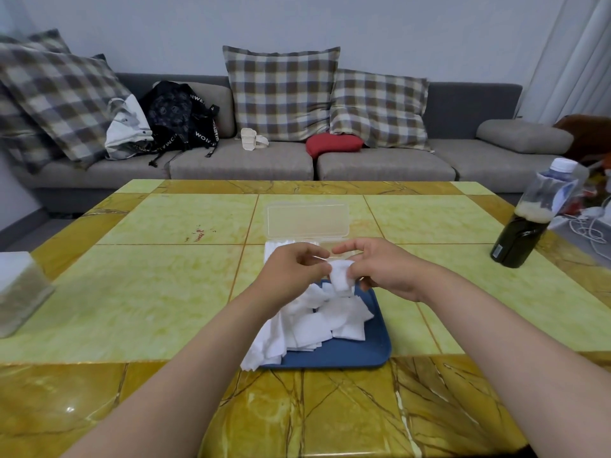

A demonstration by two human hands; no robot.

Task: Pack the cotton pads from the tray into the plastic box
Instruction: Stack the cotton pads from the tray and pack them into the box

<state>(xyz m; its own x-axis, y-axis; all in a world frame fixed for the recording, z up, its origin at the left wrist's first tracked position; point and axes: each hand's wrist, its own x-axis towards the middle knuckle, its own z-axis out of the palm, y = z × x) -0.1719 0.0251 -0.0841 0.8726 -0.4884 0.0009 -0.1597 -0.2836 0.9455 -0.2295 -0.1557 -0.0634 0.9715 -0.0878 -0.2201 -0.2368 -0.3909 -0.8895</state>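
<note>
While my left hand (291,267) and right hand (380,267) pinch a small stack of cotton pads (341,278) between closed fingers above the blue tray (357,353), more pads heap there; the open plastic box (307,226) sits just behind the tray on the tabletop (148,292).

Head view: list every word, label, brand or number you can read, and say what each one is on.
"WOI": white letters on a strap of the black backpack on the sofa; the rest of that strap lettering is upside down or folded and cannot be read for sure.
Dark bottle on the right of the table: a label near its base, too small to read.
Plastic box, blue tray, cotton pads: no text visible.
</note>
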